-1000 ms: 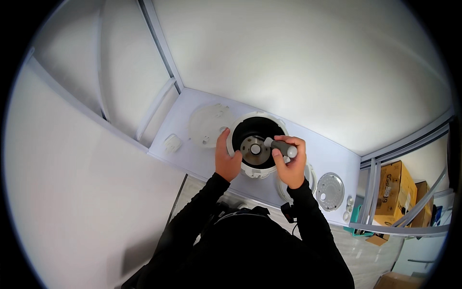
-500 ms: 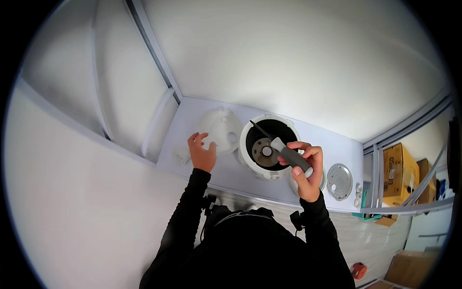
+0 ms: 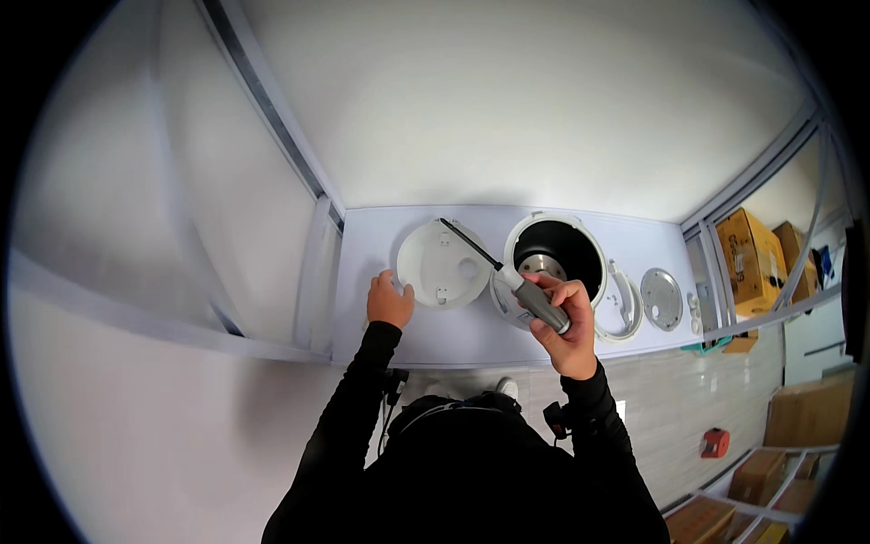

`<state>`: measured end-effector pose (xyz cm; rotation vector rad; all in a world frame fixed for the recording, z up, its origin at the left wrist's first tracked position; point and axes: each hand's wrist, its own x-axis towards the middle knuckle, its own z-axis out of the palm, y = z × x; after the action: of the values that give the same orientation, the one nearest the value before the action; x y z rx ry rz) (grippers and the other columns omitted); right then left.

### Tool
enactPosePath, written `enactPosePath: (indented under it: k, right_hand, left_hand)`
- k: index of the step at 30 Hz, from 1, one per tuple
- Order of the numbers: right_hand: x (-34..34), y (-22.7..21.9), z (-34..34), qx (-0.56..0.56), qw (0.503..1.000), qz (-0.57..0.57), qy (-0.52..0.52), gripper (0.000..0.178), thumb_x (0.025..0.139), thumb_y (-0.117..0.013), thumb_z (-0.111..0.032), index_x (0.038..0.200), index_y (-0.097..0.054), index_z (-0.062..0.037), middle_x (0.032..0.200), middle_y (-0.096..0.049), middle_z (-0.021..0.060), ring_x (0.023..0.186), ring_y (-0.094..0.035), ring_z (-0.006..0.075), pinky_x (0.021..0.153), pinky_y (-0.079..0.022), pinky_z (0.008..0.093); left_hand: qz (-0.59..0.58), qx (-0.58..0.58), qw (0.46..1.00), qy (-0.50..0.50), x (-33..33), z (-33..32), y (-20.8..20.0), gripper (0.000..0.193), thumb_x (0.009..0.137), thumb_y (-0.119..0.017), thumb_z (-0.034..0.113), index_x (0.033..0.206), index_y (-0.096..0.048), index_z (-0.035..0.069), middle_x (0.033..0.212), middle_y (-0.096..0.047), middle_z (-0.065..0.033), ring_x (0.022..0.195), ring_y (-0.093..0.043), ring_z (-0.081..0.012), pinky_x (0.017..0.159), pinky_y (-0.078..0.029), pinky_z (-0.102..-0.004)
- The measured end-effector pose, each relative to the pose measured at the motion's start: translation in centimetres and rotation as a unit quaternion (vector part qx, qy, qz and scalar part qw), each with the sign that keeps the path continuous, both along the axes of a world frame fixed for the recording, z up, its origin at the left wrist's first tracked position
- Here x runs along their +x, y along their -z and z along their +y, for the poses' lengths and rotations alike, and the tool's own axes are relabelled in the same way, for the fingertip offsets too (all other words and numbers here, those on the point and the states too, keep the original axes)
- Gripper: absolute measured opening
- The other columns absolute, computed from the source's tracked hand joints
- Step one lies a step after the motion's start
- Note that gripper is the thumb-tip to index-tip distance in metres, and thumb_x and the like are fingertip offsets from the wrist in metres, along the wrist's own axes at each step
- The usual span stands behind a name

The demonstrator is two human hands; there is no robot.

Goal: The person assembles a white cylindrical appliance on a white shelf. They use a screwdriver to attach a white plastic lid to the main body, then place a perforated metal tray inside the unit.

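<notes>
A screwdriver with a grey handle and a long dark shaft is held in my right hand, its fingers wrapped round the handle. The shaft slants to the far left, its tip above a round white cover. Beside that cover's near left edge, my left hand is low over the table with its fingers curled together; whatever they pinch is hidden underneath. Behind my right hand stands a round white appliance body, like a rice cooker's, with a dark hollow and a metal plate at its bottom.
Right of the body lie a white ring-shaped part, a round perforated metal plate and several small white pieces. The white table is bordered by a wall and metal framing. Cardboard boxes stand beyond the right end.
My left hand has gone from open fingers over the cover to curled fingers at its left. The view has shifted, and the screwdriver's tip now points over the cover rather than the body.
</notes>
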<state>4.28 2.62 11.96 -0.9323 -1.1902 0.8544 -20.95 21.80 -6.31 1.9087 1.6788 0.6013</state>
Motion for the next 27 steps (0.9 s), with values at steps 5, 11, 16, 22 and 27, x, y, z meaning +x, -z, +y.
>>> enactPosePath:
  k: [5, 11, 16, 22, 27]
  right_hand:
    - [-2.4, 0.0, -0.6, 0.013, 0.996, 0.027, 0.086, 0.036, 0.094, -0.073, -0.010, 0.116, -0.045, -0.0074, 0.137, -0.058, 0.0248, 0.106, -0.065, 0.0212, 0.097, -0.051, 0.0381]
    - [-2.1, -0.3, -2.1, 0.007, 0.981, 0.060, 0.182, 0.039, 0.095, -0.072, -0.017, 0.125, -0.050, -0.0047, 0.134, -0.062, 0.0226, 0.093, -0.066, 0.0173, 0.084, -0.053, 0.0325]
    - [-1.9, 0.1, -3.0, 0.008, 0.977, 0.072, 0.200, 0.036, 0.095, -0.072, -0.015, 0.125, -0.053, -0.0049, 0.134, -0.064, 0.0207, 0.097, -0.063, 0.0134, 0.085, -0.048, 0.0283]
    - [-1.7, 0.7, -3.3, 0.008, 0.975, 0.058, 0.214, 0.040, 0.095, -0.073, -0.014, 0.130, -0.056, -0.0031, 0.135, -0.064, 0.0193, 0.098, -0.063, 0.0141, 0.087, -0.050, 0.0295]
    - [-0.7, 0.4, -3.9, -0.009, 0.984, 0.077, 0.158, 0.060, 0.095, -0.073, -0.012, 0.148, -0.047, -0.0026, 0.132, -0.065, 0.0190, 0.101, -0.066, 0.0211, 0.089, -0.053, 0.0363]
  left_hand:
    - [0.046, -0.021, 0.998, 0.023, -0.2, 1.7, 0.5, 0.058, 0.089, -0.068, 0.034, 0.134, -0.053, 0.001, 0.116, -0.069, -0.0228, 0.108, -0.067, -0.0401, 0.092, -0.054, -0.0492]
    - [0.089, -0.076, 0.991, 0.065, 0.3, 3.4, 0.3, 0.051, 0.093, -0.061, 0.028, 0.136, -0.049, 0.003, 0.105, -0.073, -0.0221, 0.100, -0.070, -0.0423, 0.086, -0.056, -0.0521]
    - [0.082, -0.087, 0.991, 0.060, 0.9, 3.6, 0.5, 0.048, 0.093, -0.059, 0.026, 0.135, -0.050, 0.006, 0.105, -0.073, -0.0237, 0.100, -0.070, -0.0429, 0.086, -0.056, -0.0533]
    - [0.001, -0.029, 0.999, 0.035, 0.0, 3.9, 1.8, 0.043, 0.093, -0.056, 0.020, 0.134, -0.055, 0.004, 0.104, -0.074, -0.0234, 0.098, -0.070, -0.0438, 0.087, -0.055, -0.0537]
    - [-0.060, 0.023, 0.997, -0.033, -1.2, 2.3, -1.8, 0.043, 0.093, -0.055, 0.019, 0.133, -0.059, 0.003, 0.099, -0.074, -0.0224, 0.093, -0.070, -0.0421, 0.084, -0.055, -0.0521]
